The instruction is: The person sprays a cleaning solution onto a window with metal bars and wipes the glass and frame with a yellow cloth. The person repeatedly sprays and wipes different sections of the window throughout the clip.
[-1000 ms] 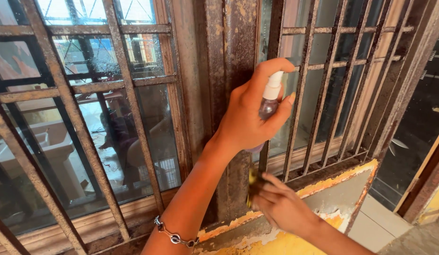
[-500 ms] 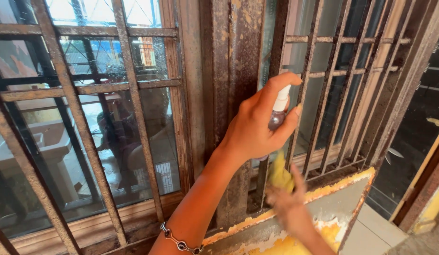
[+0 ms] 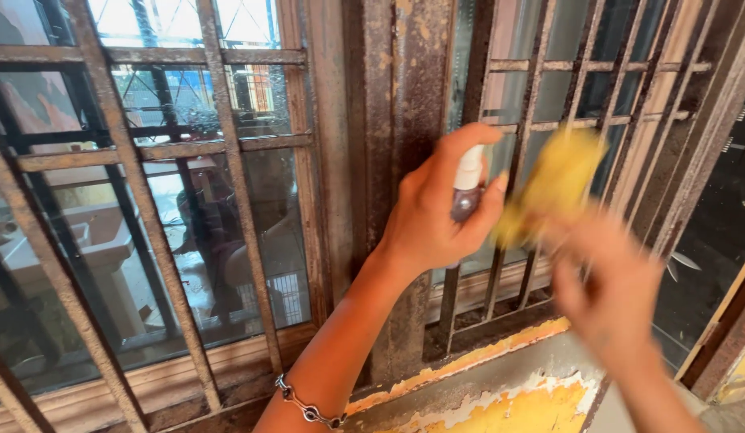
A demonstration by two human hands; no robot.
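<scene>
Head view, looking at a window behind rusty bars.

Left hand (image 3: 436, 212): clenched around a small spray bottle (image 3: 466, 188). The bottle stands upright, with a white nozzle on top and a dark, purplish body below. The index finger lies over the nozzle; thumb and remaining fingers wrap the body. The bottle sits just in front of the gap between the rusty centre post (image 3: 404, 120) and the right-hand bars (image 3: 597, 104), nozzle turned toward the glass (image 3: 541, 96) behind them. A metal chain bracelet (image 3: 308, 409) is on the left wrist, low in frame.

Right hand (image 3: 617, 293): heavily blurred. It is raised in front of the right-hand bars, fingers closed on a yellow cloth (image 3: 553, 184). The cloth shows above the hand, just right of the bottle and near the bars; contact with bars or glass cannot be told through the blur.

Surroundings: left pane (image 3: 196, 216) behind its own grid of rusty bars; it carries fine droplets near the top and reflects a dim figure and pale shapes. Wooden lower frame (image 3: 148, 377) below it. Under the right-hand bars runs a sill (image 3: 500, 393) with peeling yellow paint over grey. A dark panel (image 3: 725, 208) stands at the far right edge.
</scene>
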